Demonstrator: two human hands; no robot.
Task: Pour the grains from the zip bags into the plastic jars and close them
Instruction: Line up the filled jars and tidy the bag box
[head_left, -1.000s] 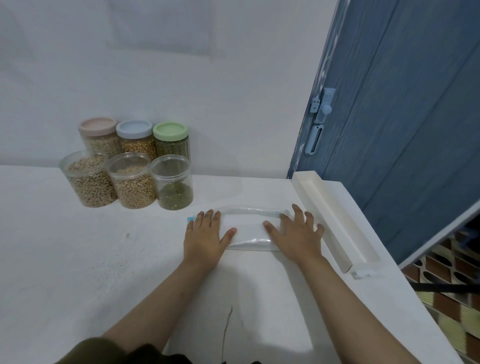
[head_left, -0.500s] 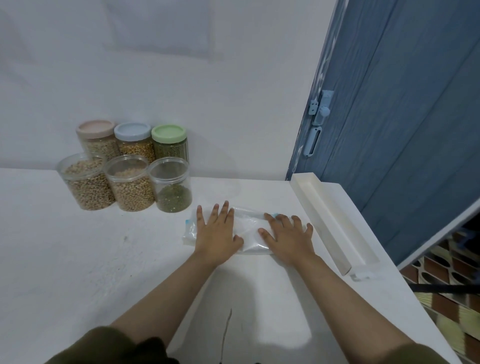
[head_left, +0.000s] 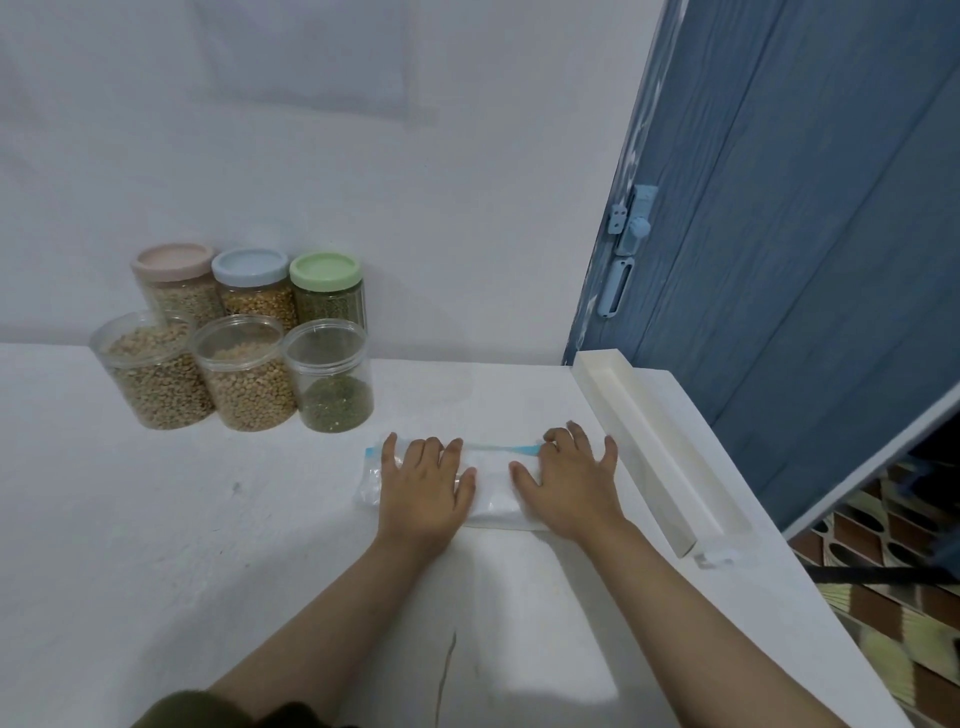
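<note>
On the table (head_left: 156, 519), near the middle: flat zip bag (head_left: 493, 483)
Left hand (head_left: 423, 486): flat, fingers straight, pressing the bag
Right hand (head_left: 569, 480): flat on the bag too
Far left: six jars (head_left: 249, 374), three lidded, three open

Both bare forearms reach forward from the lower edge of the view; the left hand (head_left: 423, 483) lies palm down, fingers straight and slightly spread, thumb angled inward; the right hand (head_left: 571, 480) lies palm down just beside it, fingers splayed, thumb pointing toward the left hand.
</note>
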